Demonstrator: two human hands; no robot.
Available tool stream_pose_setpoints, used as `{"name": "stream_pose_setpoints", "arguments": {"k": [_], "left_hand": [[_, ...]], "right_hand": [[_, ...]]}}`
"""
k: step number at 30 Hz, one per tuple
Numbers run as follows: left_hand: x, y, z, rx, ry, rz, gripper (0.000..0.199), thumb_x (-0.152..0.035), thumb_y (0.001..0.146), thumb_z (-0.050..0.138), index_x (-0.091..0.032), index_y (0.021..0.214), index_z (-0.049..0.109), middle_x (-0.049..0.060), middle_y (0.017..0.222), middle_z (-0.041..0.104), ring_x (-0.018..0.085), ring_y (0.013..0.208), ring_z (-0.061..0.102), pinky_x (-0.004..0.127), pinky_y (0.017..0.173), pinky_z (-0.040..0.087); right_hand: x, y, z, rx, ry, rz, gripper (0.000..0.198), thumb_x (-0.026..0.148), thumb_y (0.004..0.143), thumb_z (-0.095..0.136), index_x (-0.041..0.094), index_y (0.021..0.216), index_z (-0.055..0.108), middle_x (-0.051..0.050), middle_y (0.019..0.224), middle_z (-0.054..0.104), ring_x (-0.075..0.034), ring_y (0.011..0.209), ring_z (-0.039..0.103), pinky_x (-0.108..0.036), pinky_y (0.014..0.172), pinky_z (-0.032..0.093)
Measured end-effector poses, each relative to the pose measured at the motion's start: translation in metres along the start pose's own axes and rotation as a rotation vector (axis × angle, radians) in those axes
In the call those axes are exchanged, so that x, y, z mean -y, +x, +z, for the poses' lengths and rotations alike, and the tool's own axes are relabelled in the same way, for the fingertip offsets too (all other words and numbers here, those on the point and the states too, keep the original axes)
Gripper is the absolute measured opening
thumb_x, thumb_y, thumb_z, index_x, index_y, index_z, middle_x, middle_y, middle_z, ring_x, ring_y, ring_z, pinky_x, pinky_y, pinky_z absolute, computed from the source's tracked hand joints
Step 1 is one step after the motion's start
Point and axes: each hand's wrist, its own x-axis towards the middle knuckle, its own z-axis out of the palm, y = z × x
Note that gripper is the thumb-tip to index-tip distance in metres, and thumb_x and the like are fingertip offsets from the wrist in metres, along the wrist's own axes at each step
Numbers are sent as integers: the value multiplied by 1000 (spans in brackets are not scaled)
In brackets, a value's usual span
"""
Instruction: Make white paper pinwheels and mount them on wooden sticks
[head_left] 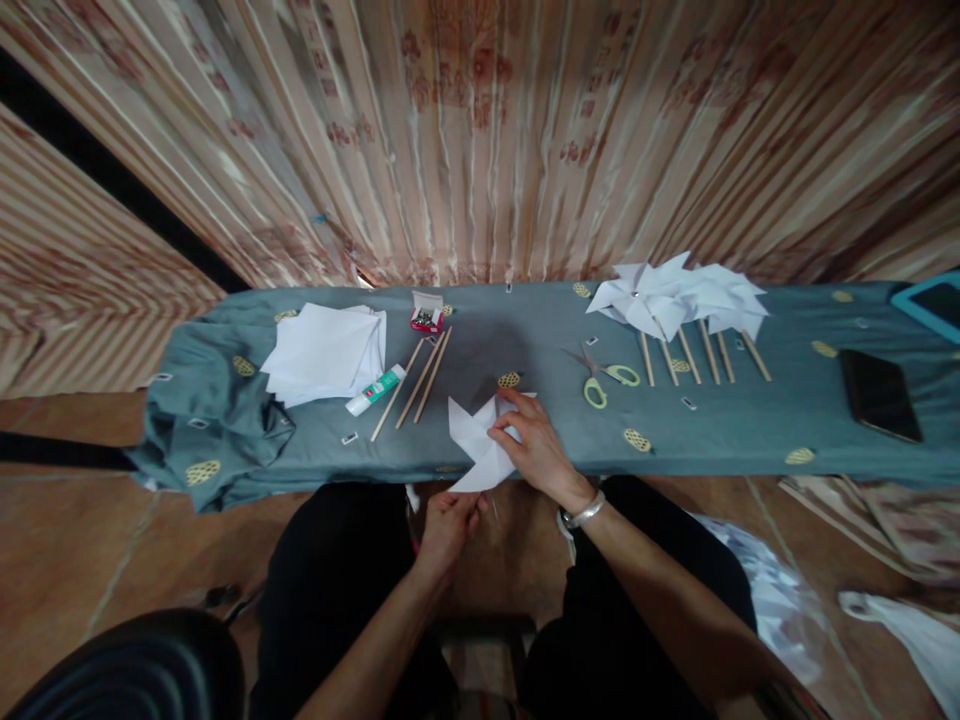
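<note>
A white paper pinwheel [480,445] lies at the front edge of the cloth-covered table, its blades folded toward the middle. My right hand [536,445] reaches over it from the right, thumb and fingers closed on the folded paper near its centre. Just below the table edge, my left hand [448,528] has its fingers curled and pinched at the pinwheel's lower blade tip; the fingertips are partly hidden. Left of the pinwheel lie several loose wooden sticks [429,385] and a glue stick [376,390]. Green-handled scissors [600,375] lie open to the right.
White paper squares [322,350] are stacked at the left, near an open red box of small metal pins [427,317]. Several pinwheels on sticks [675,295] overlap at the back right. A dark phone [879,395] and a blue-framed device [934,305] lie far right.
</note>
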Motion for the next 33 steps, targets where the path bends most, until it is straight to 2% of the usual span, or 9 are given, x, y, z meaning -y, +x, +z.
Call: {"name": "stream_pose_setpoints", "arguments": {"k": [8,11,15,19,24,29,33], "left_hand": [[4,4,-4,23,28,43,39,-52,61,67,-16,50,59,-6,33,36,5,34,24,23,42,14],[1,2,-3,40,-16,-1,41,-54,59,69,-15,51,59,-7,33,36,4,34,23,22,42,14],[-3,0,-1,56,-70,-49,40,-53,57,71,-14,52,60,-7,34,36,3,34,23,21,41,13],[-3,0,0,61,-109,-75,39,-50,55,73,-13,52,60,-7,35,38,3,35,25,21,41,13],[-4,0,0,124,-142,-98,37,-47,56,74,-13,53,60,-7,36,38,2,34,25,21,40,12],[-6,0,0,166,-176,-92,36,-45,56,76,-11,60,62,-3,50,52,1,35,27,21,39,11],[-5,1,-1,149,-156,-79,40,-48,55,76,-11,59,61,-4,49,50,1,35,26,21,38,11]], "right_hand": [[-3,0,2,1,-6,4,15,31,88,58,21,80,64,-11,138,53,-29,128,46,-51,106,34],[-6,0,1,-3,-11,7,18,37,87,59,20,93,63,-13,138,52,-29,128,45,-50,106,35],[-9,1,0,-7,-52,-40,37,44,89,56,21,117,57,-15,141,49,-29,132,43,-51,108,33],[-9,0,-4,10,-126,-43,50,49,90,51,20,131,50,-16,147,43,-30,137,37,-52,109,31],[-8,1,-8,62,-198,-27,53,51,91,48,19,133,50,-17,151,38,-31,140,33,-53,110,29],[-12,2,-5,89,-197,-5,56,52,91,47,19,136,49,-18,150,38,-32,141,32,-55,110,28],[-18,2,-2,105,-171,8,60,53,91,47,19,139,45,-18,152,36,-30,142,30,-55,110,28]]}}
